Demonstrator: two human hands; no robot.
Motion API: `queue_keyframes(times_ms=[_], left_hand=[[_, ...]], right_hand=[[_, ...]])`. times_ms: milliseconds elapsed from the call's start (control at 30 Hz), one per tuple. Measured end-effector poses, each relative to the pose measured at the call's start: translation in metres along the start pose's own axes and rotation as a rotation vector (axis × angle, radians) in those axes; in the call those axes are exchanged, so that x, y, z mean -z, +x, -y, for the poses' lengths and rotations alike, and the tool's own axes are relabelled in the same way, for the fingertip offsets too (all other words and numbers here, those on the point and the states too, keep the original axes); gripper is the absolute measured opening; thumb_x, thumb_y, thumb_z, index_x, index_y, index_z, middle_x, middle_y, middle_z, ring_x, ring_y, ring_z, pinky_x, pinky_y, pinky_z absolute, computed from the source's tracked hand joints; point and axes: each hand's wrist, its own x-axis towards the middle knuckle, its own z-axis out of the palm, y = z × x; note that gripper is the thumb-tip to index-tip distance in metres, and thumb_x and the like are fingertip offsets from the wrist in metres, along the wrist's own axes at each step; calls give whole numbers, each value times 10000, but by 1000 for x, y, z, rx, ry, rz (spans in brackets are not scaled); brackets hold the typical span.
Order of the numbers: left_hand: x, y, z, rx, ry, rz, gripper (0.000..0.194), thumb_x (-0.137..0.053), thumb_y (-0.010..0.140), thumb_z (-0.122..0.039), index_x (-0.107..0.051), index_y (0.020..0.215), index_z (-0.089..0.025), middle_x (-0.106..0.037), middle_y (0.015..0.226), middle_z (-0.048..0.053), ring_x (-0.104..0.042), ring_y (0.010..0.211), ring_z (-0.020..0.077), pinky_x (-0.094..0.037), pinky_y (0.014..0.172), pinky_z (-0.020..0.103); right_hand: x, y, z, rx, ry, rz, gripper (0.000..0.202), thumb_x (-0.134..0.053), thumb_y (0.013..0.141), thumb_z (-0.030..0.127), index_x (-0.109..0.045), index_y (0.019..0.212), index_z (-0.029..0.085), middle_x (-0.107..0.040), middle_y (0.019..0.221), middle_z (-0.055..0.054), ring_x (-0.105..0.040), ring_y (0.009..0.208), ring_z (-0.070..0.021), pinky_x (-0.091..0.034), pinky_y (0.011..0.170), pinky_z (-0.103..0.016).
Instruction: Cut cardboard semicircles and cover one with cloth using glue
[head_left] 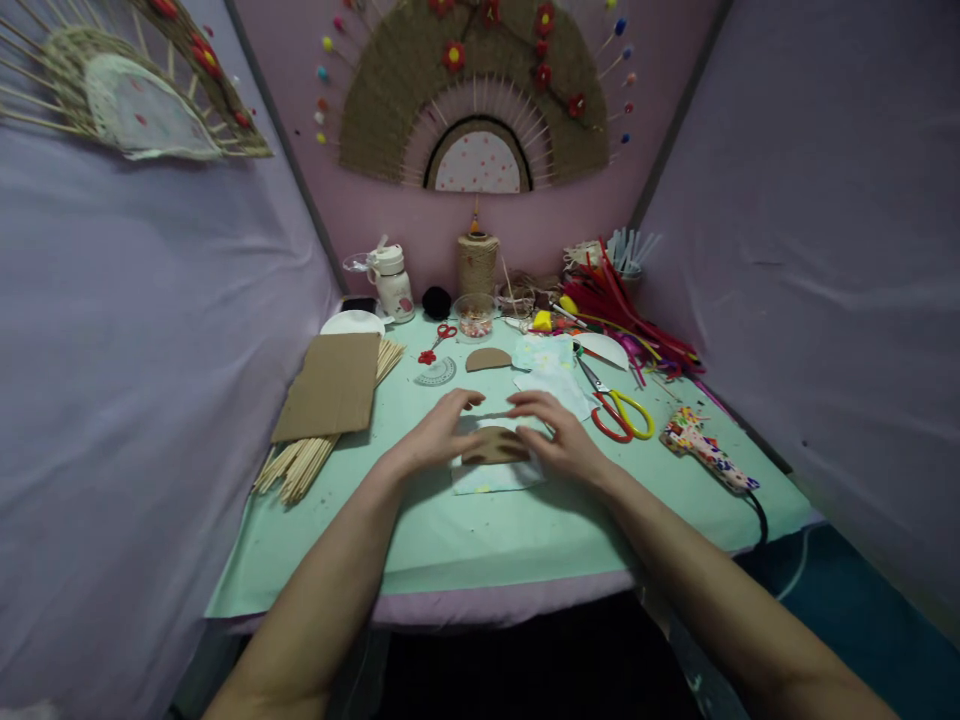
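A brown cardboard half-circle (495, 447) lies on a pale patterned cloth piece (499, 478) near the middle of the table. At its left side is my left hand (444, 430), fingers curved and apart, with the thumb by the cardboard's left end. My right hand (556, 432) is at the right side, its fingers spread and the thumb near the cardboard's right end. Neither hand grips anything. Beyond the hands, a second cardboard half-circle (488, 359) lies beside another patterned cloth (544, 352).
Cardboard sheet (334, 388) rests on wooden sticks (300, 470) at left. Right are large scissors (632, 414) and a glue gun (709, 450) with a cable. Behind stand a white bottle (393, 283), twine spool (478, 263) and bead bowl (475, 318).
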Motion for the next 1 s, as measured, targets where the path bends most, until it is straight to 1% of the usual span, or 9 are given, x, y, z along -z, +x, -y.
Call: queue_keyframes(times_ms=[67,167,267,433,500,600,767,900,1000], left_hand=[[2,1,5,103,37,-99,441,-630,765,-370,-524,1153,-188,-568,1168,104,-536,1100,243,-432,956,394],[-4,3,12,266,157,-124,520,-696,700,-437,-551,1110,-152,-578,1121,135,-530,1084,300,-440,907,429],[-17,7,16,337,242,-131,431,-653,760,-434,-573,1063,-139,-601,1050,145,-546,1028,305,-433,880,436],[-28,15,16,307,301,-161,69,-531,835,-234,-580,841,-187,-605,914,109,-552,971,279,-420,859,420],[-26,16,14,262,225,-209,75,-483,846,-216,-556,837,-201,-598,901,86,-552,940,253,-427,840,395],[-21,16,9,219,62,-272,97,-422,868,-231,-517,883,-219,-598,866,43,-554,844,212,-434,778,350],[-16,12,1,161,-57,-323,100,-396,876,-261,-485,902,-225,-580,808,7,-537,753,182,-415,720,314],[-10,9,-2,118,-194,-376,167,-489,843,-345,-496,947,-215,-591,842,4,-538,735,157,-425,718,291],[-4,9,-3,184,-449,-258,438,-605,777,-439,-495,1130,-202,-632,825,0,-573,715,158,-446,688,282]], right_hand=[[6,5,-10,-177,-48,-70,194,-532,859,198,-612,1035,201,-634,1123,-105,-584,1052,-220,-498,869,-384],[3,16,-24,-327,-177,90,293,-597,815,234,-588,1103,180,-641,1094,-107,-598,990,-227,-490,839,-373],[-8,30,-30,-358,-282,248,334,-623,811,254,-593,1134,171,-644,1115,-123,-590,1001,-247,-463,843,-381],[-19,41,-29,-366,-319,276,80,-584,827,212,-657,854,197,-667,909,-87,-582,923,-248,-432,793,-378],[-17,40,-29,-356,-270,256,92,-553,844,220,-634,809,194,-659,905,-72,-580,919,-224,-433,798,-353],[-11,37,-31,-390,-21,172,156,-544,860,321,-600,905,183,-657,952,-53,-594,902,-187,-456,801,-319],[-6,36,-32,-477,195,141,465,-769,634,356,-613,1036,182,-657,1011,-52,-590,979,-221,-457,831,-335],[-7,36,-26,-464,311,143,232,-727,663,340,-671,810,169,-656,802,2,-595,825,-199,-443,769,-302],[-6,34,-21,-457,347,77,191,-711,669,332,-669,754,166,-637,746,14,-578,761,-178,-428,724,-276]])
